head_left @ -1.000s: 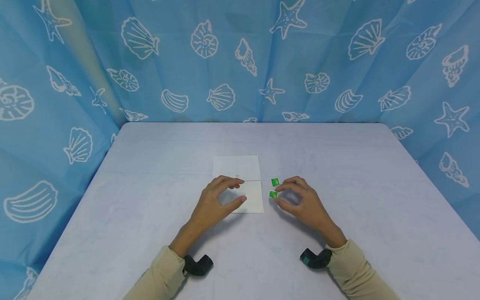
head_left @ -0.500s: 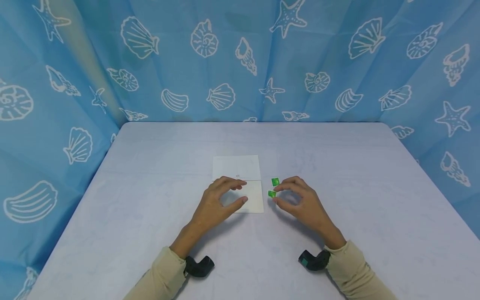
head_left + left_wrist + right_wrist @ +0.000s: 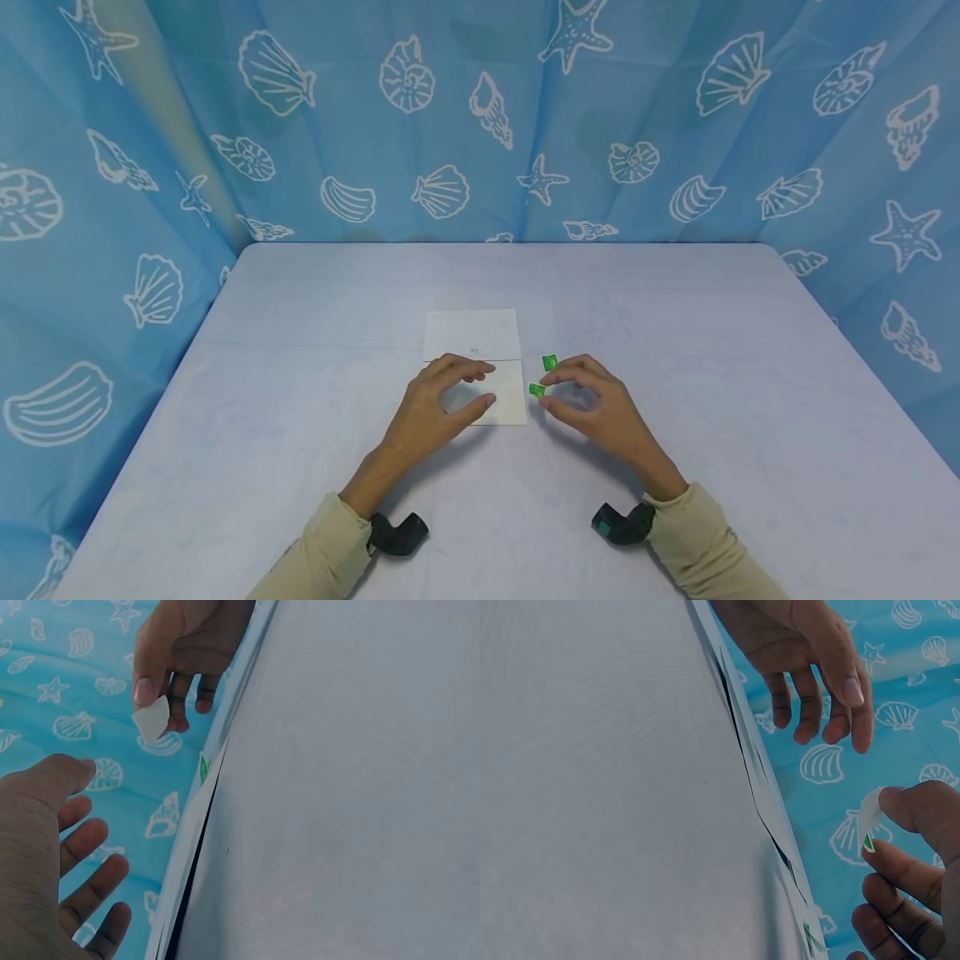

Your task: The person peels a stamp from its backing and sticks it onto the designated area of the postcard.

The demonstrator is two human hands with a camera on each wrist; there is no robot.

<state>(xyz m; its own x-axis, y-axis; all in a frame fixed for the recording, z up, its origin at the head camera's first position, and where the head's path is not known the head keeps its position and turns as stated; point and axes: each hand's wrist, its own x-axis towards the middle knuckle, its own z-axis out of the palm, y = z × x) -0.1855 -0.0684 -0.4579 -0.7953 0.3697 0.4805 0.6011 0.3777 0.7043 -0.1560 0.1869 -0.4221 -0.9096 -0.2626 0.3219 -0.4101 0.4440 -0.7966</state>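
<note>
My right hand (image 3: pixel 600 408) pinches a small green stamp (image 3: pixel 537 389) with a white border between thumb and forefinger. Its pale back faces the left wrist view, where the stamp (image 3: pixel 152 721) looks slightly bent; in the right wrist view the stamp (image 3: pixel 871 814) curls. A second green stamp (image 3: pixel 551 362) lies on the table just beyond the right fingertips. Over the lower left part of a white sheet of paper (image 3: pixel 472 329), creased or divided across its middle, hovers my left hand (image 3: pixel 429 404). Its thumb and fingers stand apart and hold nothing.
A pale cloth-covered table (image 3: pixel 720 350) spreads around the paper. Blue curtains (image 3: pixel 480 117) with white shell prints hang behind and at both sides. A black wrist device (image 3: pixel 400 534) sits under the left cuff, another black device (image 3: pixel 624 523) by the right.
My right hand has shifted slightly left, carrying the pinched stamp away from the one on the table and nearer the paper's right edge. The left hand has barely moved.
</note>
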